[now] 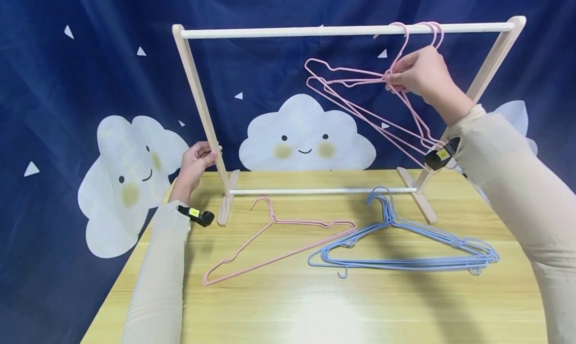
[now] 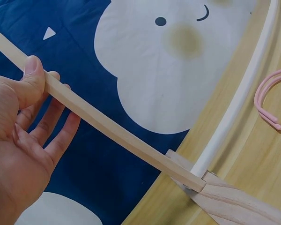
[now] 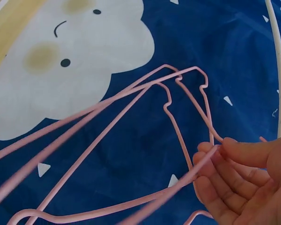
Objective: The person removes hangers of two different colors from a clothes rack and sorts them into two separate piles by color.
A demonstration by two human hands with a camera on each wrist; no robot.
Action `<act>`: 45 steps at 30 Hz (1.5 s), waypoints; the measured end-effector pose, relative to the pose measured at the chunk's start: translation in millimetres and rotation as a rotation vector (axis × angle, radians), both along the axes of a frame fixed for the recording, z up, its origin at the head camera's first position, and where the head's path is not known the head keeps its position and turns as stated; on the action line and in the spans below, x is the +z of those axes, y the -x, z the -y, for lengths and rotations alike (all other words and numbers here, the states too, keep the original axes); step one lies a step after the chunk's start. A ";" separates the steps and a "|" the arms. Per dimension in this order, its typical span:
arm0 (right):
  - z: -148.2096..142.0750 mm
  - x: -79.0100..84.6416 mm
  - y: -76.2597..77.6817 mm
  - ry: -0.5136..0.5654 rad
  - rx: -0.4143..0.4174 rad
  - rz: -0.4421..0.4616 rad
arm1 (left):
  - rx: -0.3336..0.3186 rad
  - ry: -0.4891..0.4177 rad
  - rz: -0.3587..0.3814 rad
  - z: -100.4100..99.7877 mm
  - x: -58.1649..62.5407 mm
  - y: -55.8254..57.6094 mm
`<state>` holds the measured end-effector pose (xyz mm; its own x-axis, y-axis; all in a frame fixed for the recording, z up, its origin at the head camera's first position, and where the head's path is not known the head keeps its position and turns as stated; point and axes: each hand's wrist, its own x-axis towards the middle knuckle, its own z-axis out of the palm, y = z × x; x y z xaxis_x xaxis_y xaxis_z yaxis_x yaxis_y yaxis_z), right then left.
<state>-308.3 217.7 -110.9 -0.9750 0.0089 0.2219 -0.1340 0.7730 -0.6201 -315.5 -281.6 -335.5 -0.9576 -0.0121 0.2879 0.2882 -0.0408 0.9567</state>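
My right hand (image 1: pixel 423 74) pinches a pink clothes hanger (image 1: pixel 398 59) at the neck, just under its hook, between thumb and fingers. That hook lies over the white rail (image 1: pixel 279 32) of a small wooden garment rack. Beside it, further right on the rail, are two more pink hooks (image 1: pixel 437 30); their lower wires overlap behind the hand. In the right wrist view, pink wires (image 3: pixel 126 126) spread out from the fingertips. The left hand (image 1: pixel 198 159) grips the rack's left post (image 1: pixel 196 79), thumb in front, fingers around behind, as the left wrist view shows.
Pink hangers (image 1: pixel 243 249) lie nested on the wooden table (image 1: pixel 252 314), in front of the rack. To their right is a stack of several blue hangers (image 1: pixel 405 266), touching the pink ones' edge. A lower white bar (image 1: pixel 315 191) joins the rack's feet. Behind hangs a blue cloud-print curtain (image 1: pixel 270 4).
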 end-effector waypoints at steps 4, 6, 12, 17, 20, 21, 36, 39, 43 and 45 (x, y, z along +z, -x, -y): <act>3.4 1.9 1.3 0.030 -0.006 0.010 | -0.003 -0.008 -0.004 0.5 -0.5 0.8; 4.6 3.4 1.1 0.063 -0.026 0.012 | -0.004 -0.015 -0.003 0.6 -1.0 1.2; 7.1 8.8 -1.2 0.232 -0.052 -0.026 | -0.005 -0.027 0.000 0.6 -3.6 2.8; 8.7 12.3 -2.8 0.219 -0.052 -0.096 | -0.007 -0.038 -0.013 0.2 -2.6 1.5; 7.1 15.0 -5.7 0.147 -0.069 -0.133 | -0.009 -0.042 -0.017 0.6 -2.5 1.2; 6.0 16.0 -7.3 0.127 -0.074 -0.143 | -0.009 -0.040 -0.017 1.0 -2.9 1.5; -30.7 39.7 -31.2 0.446 -0.025 -0.104 | 0.013 -0.022 -0.039 9.2 -16.5 17.9; -34.1 44.7 -32.8 0.559 0.032 -0.031 | 0.009 -0.031 -0.042 9.7 -16.5 17.7; -30.7 44.6 -31.3 0.587 0.119 0.086 | 0.005 -0.039 -0.043 9.7 -15.7 17.1; -25.8 38.6 -29.1 0.577 0.184 0.140 | 0.003 -0.045 -0.043 9.4 -14.9 16.4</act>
